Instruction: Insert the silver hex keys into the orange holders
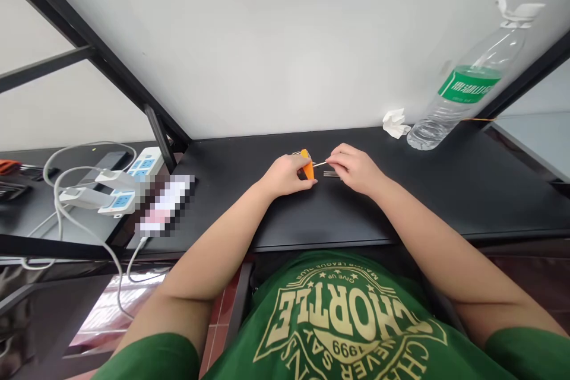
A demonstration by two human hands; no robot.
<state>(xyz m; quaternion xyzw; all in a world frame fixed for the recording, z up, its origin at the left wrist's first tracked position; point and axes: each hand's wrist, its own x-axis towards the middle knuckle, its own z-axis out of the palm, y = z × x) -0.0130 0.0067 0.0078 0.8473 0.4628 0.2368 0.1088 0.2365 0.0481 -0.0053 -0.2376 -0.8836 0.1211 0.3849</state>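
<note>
My left hand is closed around a small orange plastic holder, thumb on its near end. Thin dark rods stick out from the holder's far left side, partly hidden by the fingers. Between finger and thumb, my right hand pinches a thin, light metal rod whose other end meets the orange holder; whether it sits inside a hole cannot be made out. Several thin metal rods lie side by side on the black tabletop, partly under my right hand.
A tall plastic bottle with a green label stands back right beside a crumpled tissue. At left are a white power strip with plugs and cables, and a blurred phone. A black metal frame borders the desk.
</note>
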